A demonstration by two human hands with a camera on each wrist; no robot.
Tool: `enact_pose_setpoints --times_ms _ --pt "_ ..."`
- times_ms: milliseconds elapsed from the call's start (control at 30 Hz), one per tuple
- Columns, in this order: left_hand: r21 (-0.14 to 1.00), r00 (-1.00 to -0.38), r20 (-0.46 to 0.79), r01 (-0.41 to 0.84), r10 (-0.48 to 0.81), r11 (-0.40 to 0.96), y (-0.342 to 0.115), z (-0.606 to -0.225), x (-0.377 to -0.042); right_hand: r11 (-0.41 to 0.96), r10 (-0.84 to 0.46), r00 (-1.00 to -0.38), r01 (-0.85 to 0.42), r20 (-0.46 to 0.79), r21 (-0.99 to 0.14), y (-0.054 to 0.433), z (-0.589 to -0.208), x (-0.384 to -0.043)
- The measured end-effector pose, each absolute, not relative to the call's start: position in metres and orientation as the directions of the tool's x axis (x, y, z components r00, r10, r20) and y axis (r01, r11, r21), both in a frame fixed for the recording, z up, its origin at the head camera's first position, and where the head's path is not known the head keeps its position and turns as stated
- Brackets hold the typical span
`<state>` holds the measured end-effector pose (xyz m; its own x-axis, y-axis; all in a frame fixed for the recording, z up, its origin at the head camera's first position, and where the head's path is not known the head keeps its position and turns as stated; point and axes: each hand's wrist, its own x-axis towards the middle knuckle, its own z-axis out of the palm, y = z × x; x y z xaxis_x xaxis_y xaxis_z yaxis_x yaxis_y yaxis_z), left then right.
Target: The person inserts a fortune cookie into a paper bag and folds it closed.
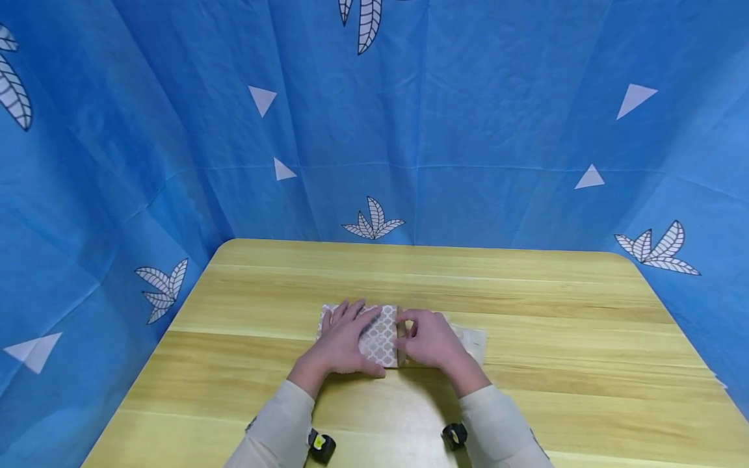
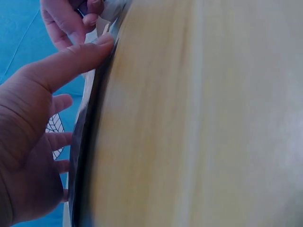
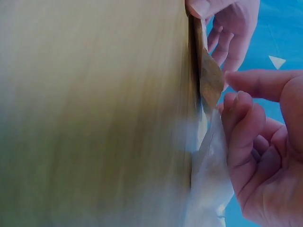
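A flat rectangular item (image 1: 383, 335) with a white and grey-beige lattice pattern lies on the table. My left hand (image 1: 345, 344) rests on top of it with spread fingers, the thumb along its near edge. At its right end is a brown paper flap (image 3: 211, 84), where my right hand (image 1: 430, 338) has its thumb and index finger. The other right fingers curl in toward the palm. Under and beside the right hand lies a clear plastic wrapper (image 1: 473, 341), partly covered by that hand. In the left wrist view the thumb (image 2: 78, 61) touches the item's thin edge.
The pale wood-grain table (image 1: 556, 312) spreads out around both hands. Behind it and to the sides hangs a blue cloth (image 1: 468, 117) with white leaves and triangles. A black strap end (image 1: 321, 447) sticks out by the left sleeve, another (image 1: 454, 435) by the right.
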<state>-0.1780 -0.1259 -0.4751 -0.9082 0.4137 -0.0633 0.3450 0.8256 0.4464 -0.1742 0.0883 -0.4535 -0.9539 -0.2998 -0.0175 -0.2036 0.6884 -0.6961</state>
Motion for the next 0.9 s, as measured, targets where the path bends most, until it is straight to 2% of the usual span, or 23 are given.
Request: enact_pose_setpoints --times_ms 233,500,900 --pt "0.447 -0.905 -0.050 0.357 0.422 0.820 -0.1296 -0.4757 -0.1796 0.710 -0.305 -0.952 -0.201 -0.037 -0.675 0.0903 -0.4565 -0.1746" --pt "0.514 -0.915 0.012 0.351 0.403 0.782 -0.1311 -0.4777 -0.1798 0.706 -0.306 -0.952 -0.206 -0.029 -0.677 0.0918 -0.4562 -0.1736" --pt "0.548 -0.908 0.035 0.367 0.418 0.752 -0.1295 -0.4783 -0.1777 0.612 -0.387 -0.917 -0.336 0.100 -0.716 0.0870 -0.4585 -0.1744"
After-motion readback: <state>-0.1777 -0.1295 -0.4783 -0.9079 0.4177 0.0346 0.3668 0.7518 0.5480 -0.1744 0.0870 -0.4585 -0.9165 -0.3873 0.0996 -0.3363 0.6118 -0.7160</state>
